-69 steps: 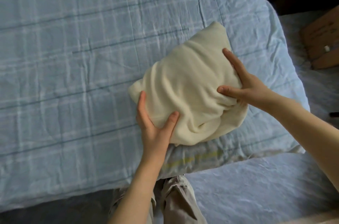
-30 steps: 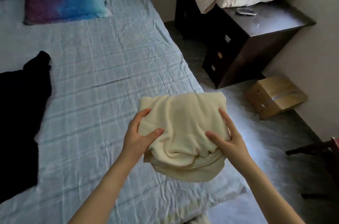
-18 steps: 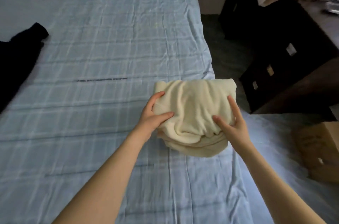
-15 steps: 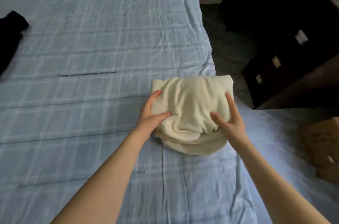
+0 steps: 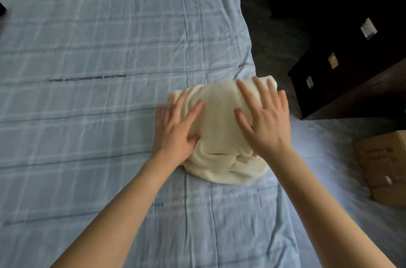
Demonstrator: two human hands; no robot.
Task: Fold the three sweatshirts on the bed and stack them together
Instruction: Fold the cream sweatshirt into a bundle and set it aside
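Observation:
A folded cream sweatshirt lies on the blue checked bed sheet, close to the bed's right edge. My left hand lies flat, fingers spread, on the bundle's left side. My right hand lies flat with fingers spread on its right top. Neither hand grips the cloth. A sliver of a black garment shows at the far left edge; the rest of it is out of view.
A dark wooden drawer unit stands right of the bed across a narrow strip of dark floor. A cardboard box sits on the floor at the lower right. The sheet stretches wide to the left of the bundle.
The cream sweatshirt was carried to the bed's right edge and set down. Both hands let go of their pinch and now lie flat on top. The view tilted downward.

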